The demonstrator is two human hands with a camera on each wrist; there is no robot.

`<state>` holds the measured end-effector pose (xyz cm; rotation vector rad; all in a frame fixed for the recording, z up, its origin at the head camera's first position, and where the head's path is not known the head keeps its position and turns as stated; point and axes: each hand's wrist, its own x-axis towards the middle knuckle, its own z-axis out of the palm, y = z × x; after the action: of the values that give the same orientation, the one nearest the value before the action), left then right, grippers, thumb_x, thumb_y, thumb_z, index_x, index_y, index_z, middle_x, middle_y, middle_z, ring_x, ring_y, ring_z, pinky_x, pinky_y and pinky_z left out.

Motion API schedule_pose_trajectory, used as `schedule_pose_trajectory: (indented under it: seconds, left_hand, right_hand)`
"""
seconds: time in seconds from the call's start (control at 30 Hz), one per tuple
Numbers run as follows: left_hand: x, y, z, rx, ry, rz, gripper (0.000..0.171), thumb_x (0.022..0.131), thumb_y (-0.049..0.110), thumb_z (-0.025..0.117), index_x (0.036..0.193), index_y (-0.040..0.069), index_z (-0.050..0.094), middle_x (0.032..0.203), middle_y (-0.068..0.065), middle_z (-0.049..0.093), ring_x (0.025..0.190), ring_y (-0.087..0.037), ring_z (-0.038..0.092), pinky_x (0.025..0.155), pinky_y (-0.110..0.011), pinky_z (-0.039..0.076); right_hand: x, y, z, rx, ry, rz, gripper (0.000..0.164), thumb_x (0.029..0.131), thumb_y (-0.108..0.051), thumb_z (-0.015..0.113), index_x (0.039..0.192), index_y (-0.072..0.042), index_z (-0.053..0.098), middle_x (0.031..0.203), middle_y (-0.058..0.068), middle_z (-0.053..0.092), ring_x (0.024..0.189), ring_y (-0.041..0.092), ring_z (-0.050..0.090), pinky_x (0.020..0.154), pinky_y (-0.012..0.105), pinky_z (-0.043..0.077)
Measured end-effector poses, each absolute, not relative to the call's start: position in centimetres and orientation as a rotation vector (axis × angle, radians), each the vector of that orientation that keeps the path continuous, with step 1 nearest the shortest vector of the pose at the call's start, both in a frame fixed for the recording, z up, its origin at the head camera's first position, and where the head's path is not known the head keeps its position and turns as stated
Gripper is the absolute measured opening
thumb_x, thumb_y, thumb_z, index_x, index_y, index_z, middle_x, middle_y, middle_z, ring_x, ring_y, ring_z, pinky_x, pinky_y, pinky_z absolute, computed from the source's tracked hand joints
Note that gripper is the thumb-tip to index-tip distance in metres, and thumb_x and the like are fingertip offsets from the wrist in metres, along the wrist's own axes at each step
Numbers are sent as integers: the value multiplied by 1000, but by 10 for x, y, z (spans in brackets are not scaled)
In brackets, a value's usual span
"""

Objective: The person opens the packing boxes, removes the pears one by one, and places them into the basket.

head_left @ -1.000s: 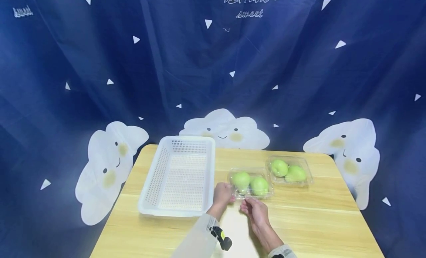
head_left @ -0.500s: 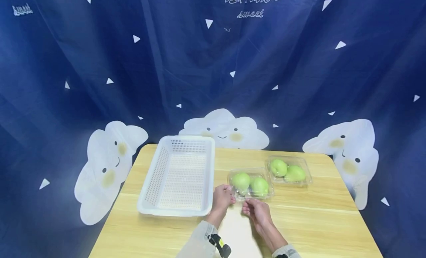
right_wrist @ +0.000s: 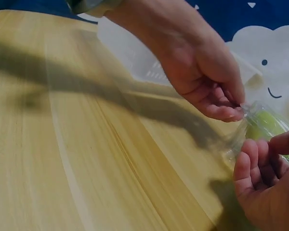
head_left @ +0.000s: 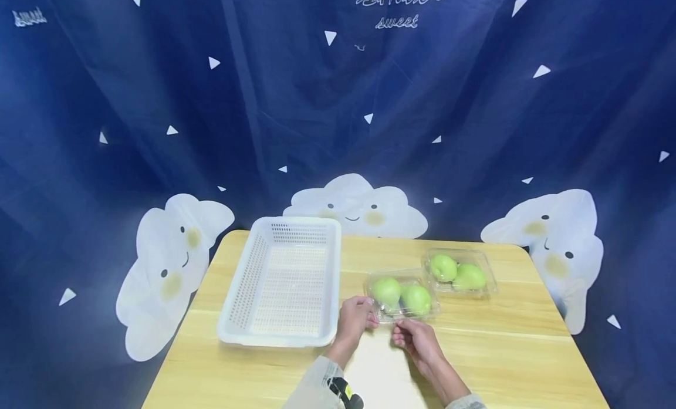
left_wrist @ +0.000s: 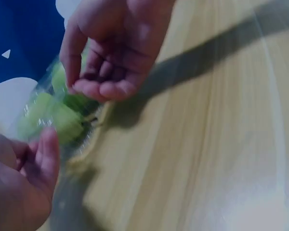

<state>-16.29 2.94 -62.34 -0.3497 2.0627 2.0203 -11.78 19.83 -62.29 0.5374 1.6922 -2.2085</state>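
Observation:
A clear plastic clamshell box [head_left: 409,275] with two green pears [head_left: 387,292] lies on the table in the head view. My left hand [head_left: 352,321] pinches its near left corner, thumb and fingertips on the plastic edge. At the middle of the near edge is my right hand [head_left: 421,342], its thumb and index finger pinching the rim and the other fingers curled. In the right wrist view, the left hand [right_wrist: 207,72] holds the box's corner [right_wrist: 250,109]. Pears [left_wrist: 53,115] show through the plastic between both hands in the left wrist view.
A second clear box [head_left: 488,274] with two green pears [head_left: 469,276] stands behind and to the right, close to the first. On the left is a white perforated basket [head_left: 227,333] with nothing in it. A blue curtain [head_left: 338,104] hangs behind the wooden table [head_left: 502,362].
The near box and both hands have shifted slightly to the right and toward me. The basket and the second box stay in place.

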Motion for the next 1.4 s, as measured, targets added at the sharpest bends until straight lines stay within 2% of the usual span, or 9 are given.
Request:
schedule_pose_trajectory:
  seconds: [0.27,0.47,0.67,0.87,1.0,1.13,1.27,1.4]
  left_hand:
    - [-161,25,-644,-249,1829,2140,28,91,3,61,116,-8,66,84,-11,74,66,-15,72,65,-32,67]
    - [-156,17,-655,-237,1699,2208,21,96,5,63,110,-9,63,85,-9,74,72,-16,76,73,-34,68]
    - [-157,10,-656,-213,1594,2193,12,96,7,63,102,-4,64,84,-7,73,75,-18,76,77,-34,68]
    - [-161,5,-657,-217,1506,2180,12,99,8,61,103,-2,65,88,-7,72,79,-17,75,81,-34,68]
    - [-163,4,-656,-201,1495,2192,14,100,10,60,104,-3,64,87,-5,71,78,-16,75,81,-33,68]
    - [-162,4,-656,-220,1529,2180,13,100,10,61,102,-2,64,85,-5,69,76,-17,74,78,-32,68]
    - [-162,6,-655,-239,1547,2182,9,96,7,63,101,-1,63,84,-6,70,75,-17,74,76,-32,68]
    - [-163,8,-655,-247,1538,2204,14,93,2,64,105,-2,59,86,-6,69,76,-17,72,76,-29,67]
  right_hand:
    - [-116,214,-621,456,1678,-2161,13,101,-9,54,101,-1,65,81,-3,66,70,5,64,68,17,60]
    - [-116,207,-629,497,1768,-2134,11,101,-9,55,95,-2,62,82,-1,64,70,7,65,69,20,62]
    - [-114,200,-628,589,1825,-2135,12,100,-8,55,93,-1,61,82,1,63,70,10,63,67,21,60]
    - [-118,202,-624,524,1830,-2113,12,99,-7,55,89,-3,60,78,-2,62,67,7,62,66,19,60]
    - [-123,206,-622,461,1824,-2080,10,96,-6,55,88,-3,61,74,-4,61,65,6,60,63,18,58]
    - [-126,211,-621,396,1806,-2036,11,98,-7,56,91,-2,63,74,-4,61,65,6,60,63,17,57]
    - [-126,214,-619,346,1800,-2008,12,99,-9,57,91,-3,63,74,-4,62,66,7,61,64,18,57]
    - [-128,216,-617,353,1790,-2003,13,100,-9,57,92,-1,64,75,-4,64,67,7,62,64,17,58]
